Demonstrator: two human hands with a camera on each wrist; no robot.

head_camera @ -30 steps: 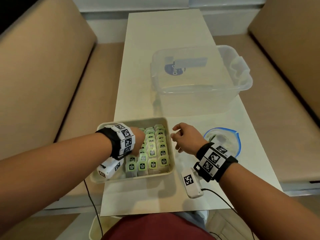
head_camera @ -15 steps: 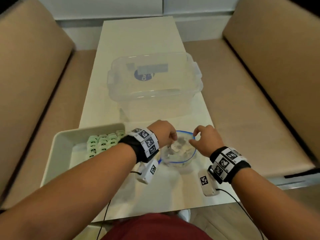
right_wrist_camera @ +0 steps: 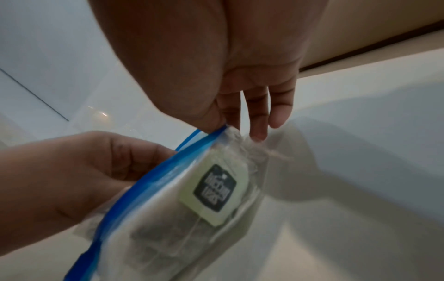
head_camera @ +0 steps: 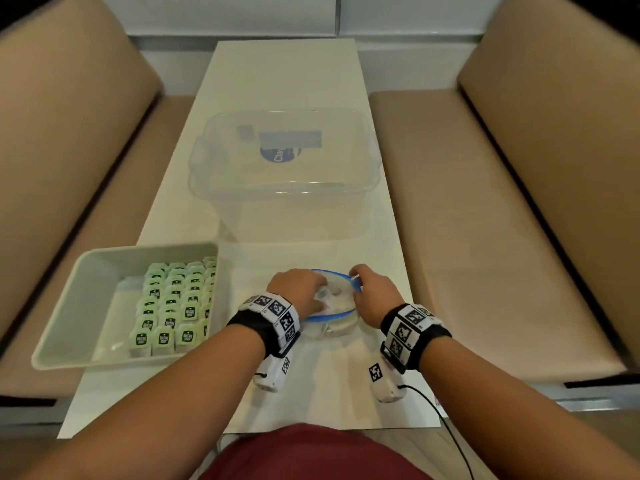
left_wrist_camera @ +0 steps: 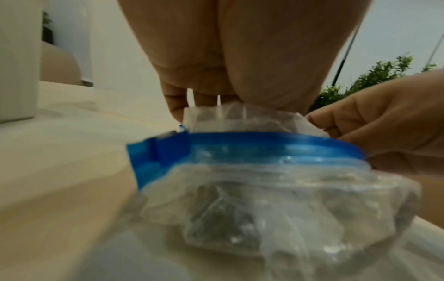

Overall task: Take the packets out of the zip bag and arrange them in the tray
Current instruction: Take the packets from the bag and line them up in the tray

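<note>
The clear zip bag (head_camera: 341, 325) with a blue rim (left_wrist_camera: 264, 144) sits on the table between my hands, mouth up. My left hand (head_camera: 320, 294) reaches into the mouth, and its fingers (left_wrist_camera: 173, 102) pinch a translucent packet (left_wrist_camera: 240, 119) at the top of the bag. My right hand (head_camera: 356, 280) pinches the far right of the rim between thumb and forefinger (right_wrist_camera: 225, 125). More packets lie inside, one showing a pale tag (right_wrist_camera: 216, 192) through the plastic. The pale tray (head_camera: 69, 306) at the left holds several rows of green-tagged packets (head_camera: 173, 306).
A large clear plastic tub (head_camera: 284, 174) stands behind the bag in the middle of the white table (head_camera: 284, 71). Beige cushioned benches (head_camera: 519, 202) run along both sides. A cable (head_camera: 446, 420) trails from my right wrist off the near edge.
My left hand has left the tray and gone into the bag's mouth, taking hold of a packet. My right hand has moved right and taken the rim. The head view has swung right.
</note>
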